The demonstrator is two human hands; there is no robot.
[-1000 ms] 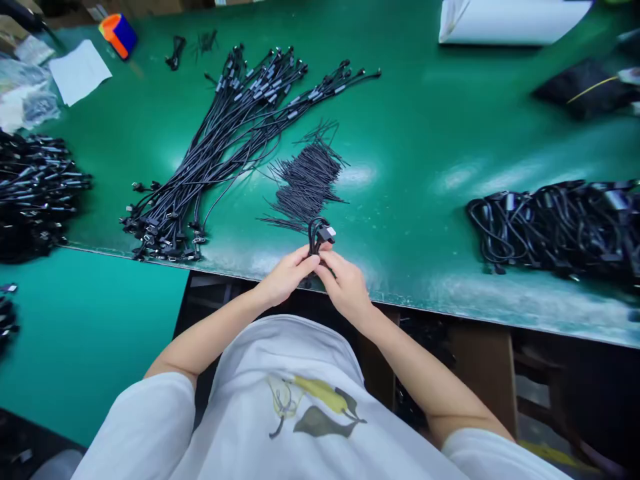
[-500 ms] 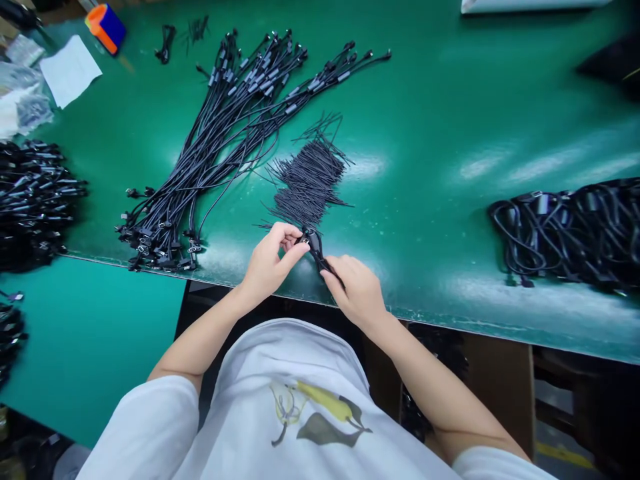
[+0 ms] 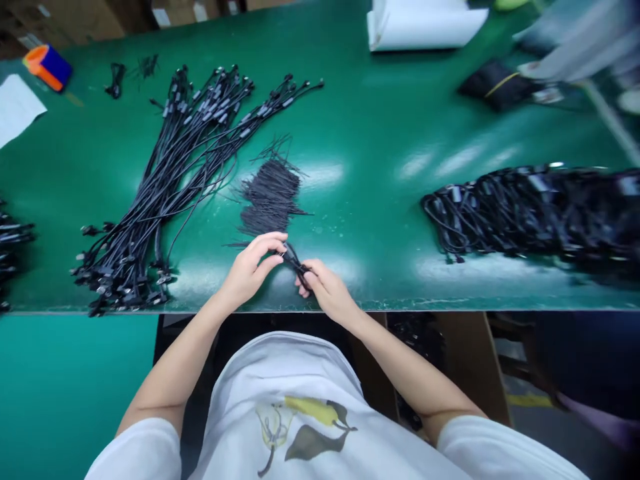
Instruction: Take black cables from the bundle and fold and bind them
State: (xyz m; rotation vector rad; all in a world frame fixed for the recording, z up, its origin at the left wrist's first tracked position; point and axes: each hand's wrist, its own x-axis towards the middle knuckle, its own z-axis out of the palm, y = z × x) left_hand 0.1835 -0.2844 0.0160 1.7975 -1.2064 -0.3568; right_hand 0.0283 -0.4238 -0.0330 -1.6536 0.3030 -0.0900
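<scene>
A folded black cable point(image 3: 296, 264) is held between my hands just above the table's front edge. My right hand point(image 3: 327, 291) is closed around its bundled middle, with some fingertips showing beneath. The thumb and fingers of my left hand point(image 3: 254, 268) pinch at the cable's far end, where a small metal glint shows. Right behind my left fingers lies a heap of short black ties point(image 3: 273, 193), thin and loosely stacked. To the left, a spread of long, straight black cables point(image 3: 165, 173) has plugs at both ends.
Coiled black cables point(image 3: 530, 210) form a long row at the right. A dark pouch-like bundle point(image 3: 495, 85) sits beside another person's blurred sleeve point(image 3: 590, 40). White paper-like material point(image 3: 425, 27) lies at the back; an orange and blue holder point(image 3: 49, 67) stands at the far left.
The camera view has swung right, so table items appear further left and more of the coiled row shows. My hands still hold the cable; my right fingers now wrap beneath it.
</scene>
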